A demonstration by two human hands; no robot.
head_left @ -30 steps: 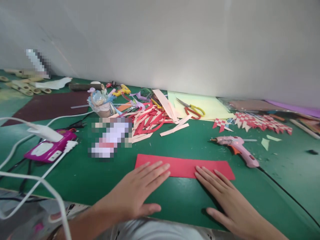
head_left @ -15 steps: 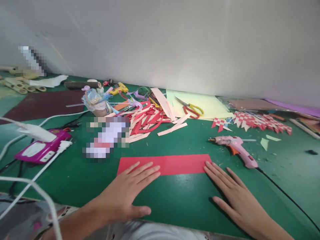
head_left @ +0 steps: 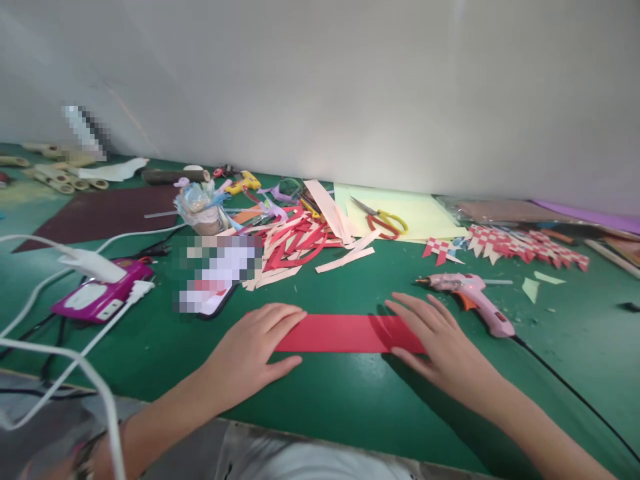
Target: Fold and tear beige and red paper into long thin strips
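Note:
A long red paper strip (head_left: 345, 333) lies flat across the green table in front of me. My left hand (head_left: 260, 340) rests over its left end, palm down, fingers extended and thumb apart. Over the right end is my right hand (head_left: 435, 333), its fingers spread above the paper with a shadow under them. Neither hand grips the strip. Both ends of the paper are partly hidden by my hands. A pink glue gun (head_left: 480, 297) lies to the right of my right hand.
Red and pale paper strips (head_left: 295, 240) are heaped behind the red strip. Scissors (head_left: 383, 217) lie on pale green paper (head_left: 430, 210). Woven checkered pieces (head_left: 525, 247) are at the back right. A phone (head_left: 220, 273), purple power strip (head_left: 105, 290) and white cables are on the left.
My left hand has drawn its fingers back a little and arched over the strip's left end. My right hand has moved left and up, over the strip's right end. The view has shifted slightly.

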